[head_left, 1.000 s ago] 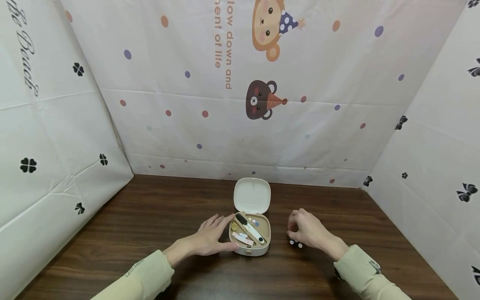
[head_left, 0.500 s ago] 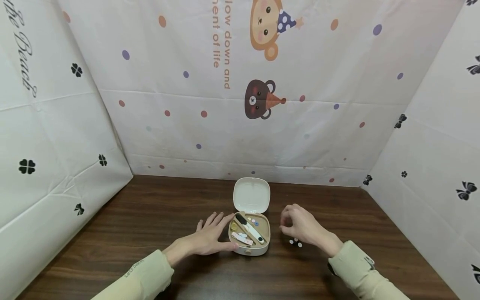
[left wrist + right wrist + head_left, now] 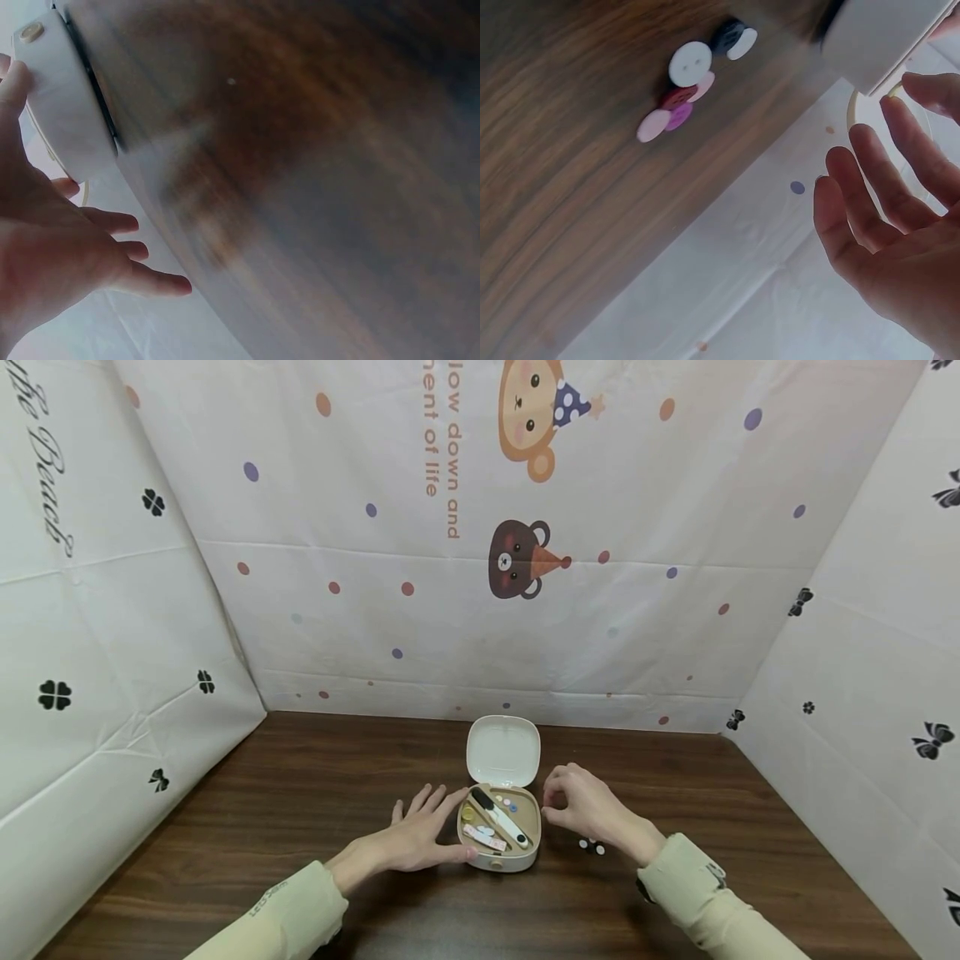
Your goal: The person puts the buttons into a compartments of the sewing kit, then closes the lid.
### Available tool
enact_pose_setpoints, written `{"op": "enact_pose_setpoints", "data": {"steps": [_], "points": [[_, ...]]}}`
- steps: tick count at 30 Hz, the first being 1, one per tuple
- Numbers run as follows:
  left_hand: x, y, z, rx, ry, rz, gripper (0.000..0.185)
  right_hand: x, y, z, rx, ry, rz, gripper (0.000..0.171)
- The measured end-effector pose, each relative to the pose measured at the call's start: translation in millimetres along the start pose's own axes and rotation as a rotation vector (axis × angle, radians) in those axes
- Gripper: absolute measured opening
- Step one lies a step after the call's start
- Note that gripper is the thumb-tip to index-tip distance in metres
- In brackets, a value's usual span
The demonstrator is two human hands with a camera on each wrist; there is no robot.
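While the left hand (image 3: 420, 837) lies flat vs. the small cream plastic sewing box (image 3: 498, 837), lid up, the right hand (image 3: 583, 810) hovers w/ curled fingers, contents unclear; several coloured plastic buttons (image 3: 686, 81) remain on the dark wooden table (image 3: 300, 793), so approx. partway.

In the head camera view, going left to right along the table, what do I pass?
Left hand → open sewing box → right hand, with a few loose buttons on the table just under it.
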State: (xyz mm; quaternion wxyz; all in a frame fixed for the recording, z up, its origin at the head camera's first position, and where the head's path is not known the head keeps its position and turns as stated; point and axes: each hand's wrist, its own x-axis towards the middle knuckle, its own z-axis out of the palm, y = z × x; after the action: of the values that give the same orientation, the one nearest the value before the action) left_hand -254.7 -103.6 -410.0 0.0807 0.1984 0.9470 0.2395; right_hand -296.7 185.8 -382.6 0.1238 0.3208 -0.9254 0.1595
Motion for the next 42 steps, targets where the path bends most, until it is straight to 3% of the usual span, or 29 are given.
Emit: {"op": "enact_pose_setpoints", "data": {"steps": [8,19,34,42], "points": [[-1.3,0.4,-1.2,-0.002,-0.005,-0.011,0.093,7,-4,5,0.018,0.033,-0.022,0.016],[-1.1,0.3,-1.3,0.008,-0.01,-0.018,0.093,18,-12,10,0.021,-0.033,-0.006,0.013],[-0.2,0.6,-1.7,0.024,-0.008,-0.016,0.093,31,-20,17,-0.044,0.023,-0.073,0.016],[-1.1,1.2,-1.9,0.003,-0.022,-0.022,0.092,33,-23,20,-0.055,0.008,-0.061,0.01]]}}
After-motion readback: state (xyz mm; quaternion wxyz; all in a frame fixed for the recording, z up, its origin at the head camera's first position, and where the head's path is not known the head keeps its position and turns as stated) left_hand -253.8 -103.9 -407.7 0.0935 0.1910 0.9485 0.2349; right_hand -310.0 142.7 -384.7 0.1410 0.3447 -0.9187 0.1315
